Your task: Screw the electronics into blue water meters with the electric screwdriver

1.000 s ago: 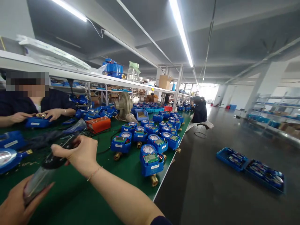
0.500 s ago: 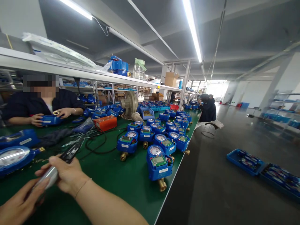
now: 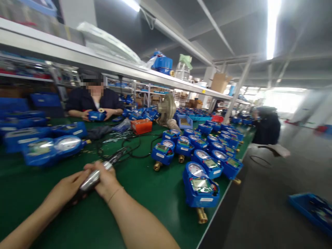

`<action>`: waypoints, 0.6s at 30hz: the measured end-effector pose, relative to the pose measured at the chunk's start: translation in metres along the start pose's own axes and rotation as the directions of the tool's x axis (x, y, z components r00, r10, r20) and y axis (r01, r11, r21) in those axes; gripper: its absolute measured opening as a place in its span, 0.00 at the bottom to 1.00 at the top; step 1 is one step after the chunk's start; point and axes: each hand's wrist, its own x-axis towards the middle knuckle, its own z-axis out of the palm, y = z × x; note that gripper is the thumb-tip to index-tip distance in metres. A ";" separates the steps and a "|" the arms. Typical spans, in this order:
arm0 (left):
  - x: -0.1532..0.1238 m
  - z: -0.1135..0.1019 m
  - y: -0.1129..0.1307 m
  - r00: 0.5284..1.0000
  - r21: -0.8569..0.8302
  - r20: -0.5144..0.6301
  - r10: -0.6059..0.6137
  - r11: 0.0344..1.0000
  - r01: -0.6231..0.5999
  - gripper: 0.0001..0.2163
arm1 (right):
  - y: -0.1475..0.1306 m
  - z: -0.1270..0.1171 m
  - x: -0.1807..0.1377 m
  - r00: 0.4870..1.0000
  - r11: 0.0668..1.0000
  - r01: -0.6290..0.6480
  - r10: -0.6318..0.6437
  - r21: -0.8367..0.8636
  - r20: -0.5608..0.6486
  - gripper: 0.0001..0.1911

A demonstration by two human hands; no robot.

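Note:
Both my hands grip a slim silver and black corded tool [image 3: 96, 175] low over the green bench [image 3: 145, 193]. My right hand [image 3: 107, 180] wraps round its middle, fingers closed. My left hand [image 3: 67, 188] holds the tool's rear end, fingers closed too. The tool's black tip [image 3: 117, 157] points away from me toward a coiled black cable [image 3: 135, 147]. The nearest blue water meter [image 3: 201, 186] with a brass fitting stands to my right near the bench edge.
Several blue water meters [image 3: 207, 147] stand in rows along the bench's right side, more lie at the left [image 3: 52, 147]. An orange box [image 3: 141, 126] sits mid-bench. A person [image 3: 94, 102] opposite holds a meter. Another person [image 3: 267, 126] sits farther along. A blue tray [image 3: 311, 209] lies on the floor.
The view has swung left and down. My hands with the tool have come lower and closer together over the bench, and my left hand has slid up the tool's rear end.

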 end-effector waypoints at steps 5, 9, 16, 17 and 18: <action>0.009 -0.017 -0.020 0.999 -0.090 -0.015 0.041 0.995 -0.042 0.20 | -0.026 -0.007 0.009 0.998 0.986 -0.007 0.017 0.169 -0.055 0.11; 0.016 -0.031 -0.027 0.991 -0.048 -0.110 0.073 0.996 -0.079 0.17 | -0.037 -0.017 0.020 0.993 0.972 -0.041 0.066 0.232 -0.100 0.11; 0.022 -0.052 -0.032 0.968 0.047 -0.197 0.158 0.987 -0.151 0.12 | -0.043 -0.014 0.011 0.988 0.957 -0.114 0.137 0.268 -0.071 0.13; 0.023 -0.052 -0.031 0.969 0.042 -0.189 0.160 0.987 -0.155 0.13 | -0.043 -0.013 0.011 0.987 0.954 -0.116 0.141 0.275 -0.074 0.13; 0.023 -0.051 -0.028 0.973 0.029 -0.167 0.158 0.987 -0.155 0.14 | -0.043 -0.012 0.011 0.987 0.952 -0.115 0.143 0.282 -0.080 0.13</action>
